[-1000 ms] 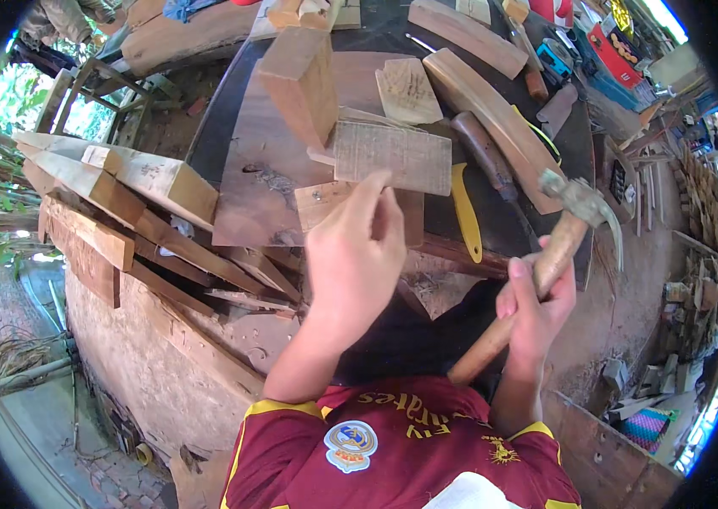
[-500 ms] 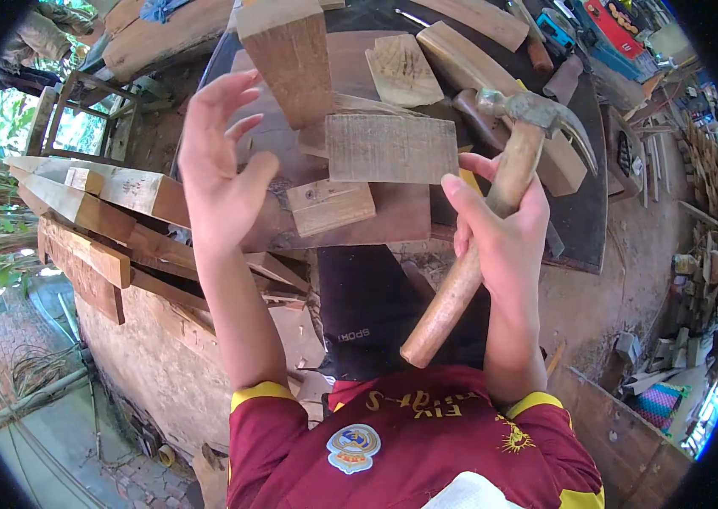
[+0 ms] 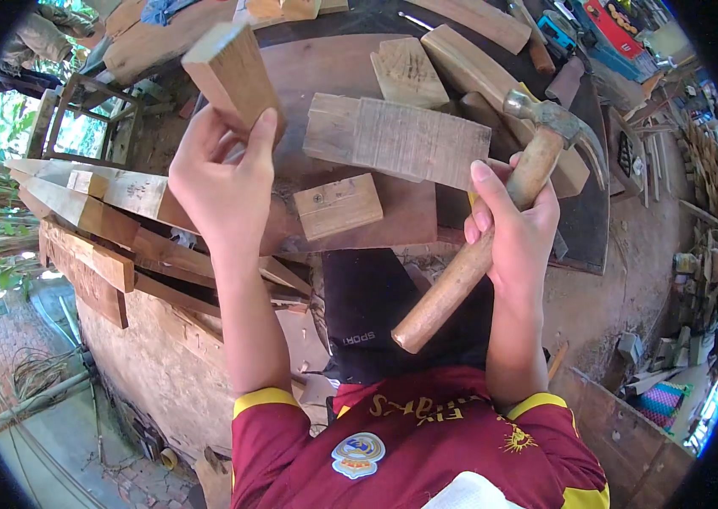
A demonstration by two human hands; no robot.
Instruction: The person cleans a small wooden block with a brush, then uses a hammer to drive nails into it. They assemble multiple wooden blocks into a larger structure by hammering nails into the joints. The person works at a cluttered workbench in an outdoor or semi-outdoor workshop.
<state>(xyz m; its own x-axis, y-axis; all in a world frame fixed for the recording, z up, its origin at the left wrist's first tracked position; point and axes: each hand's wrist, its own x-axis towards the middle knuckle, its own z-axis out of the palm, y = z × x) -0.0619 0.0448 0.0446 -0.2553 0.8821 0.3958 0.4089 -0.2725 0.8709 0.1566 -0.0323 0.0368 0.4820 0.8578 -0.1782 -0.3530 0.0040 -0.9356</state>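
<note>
My left hand (image 3: 227,174) grips a squared wooden block (image 3: 236,75) between thumb and fingers, raised and tilted over the left of the table. In my right hand (image 3: 516,216) is a claw hammer (image 3: 537,165), its wooden handle slanting down to the left and its metal head at the upper right. The thumb and fingers of that hand also meet the right end of a grey, rough-sawn board (image 3: 418,140), which appears held above the table. This board's left end is browner, and the block is apart from it. A short wooden block with a dark round mark (image 3: 339,206) lies below.
A brown panel (image 3: 325,64) lies on the dark table (image 3: 584,229). Several timber offcuts, such as a piece with dark grain (image 3: 410,75), are at the back. Long pointed timbers (image 3: 121,191) are stacked at the left. A red tray (image 3: 614,30) stands at the far right.
My left hand, open before, has closed on the block and drawn it left, away from the board, uncovering the board's left end. My right hand and the hammer have shifted slightly right.
</note>
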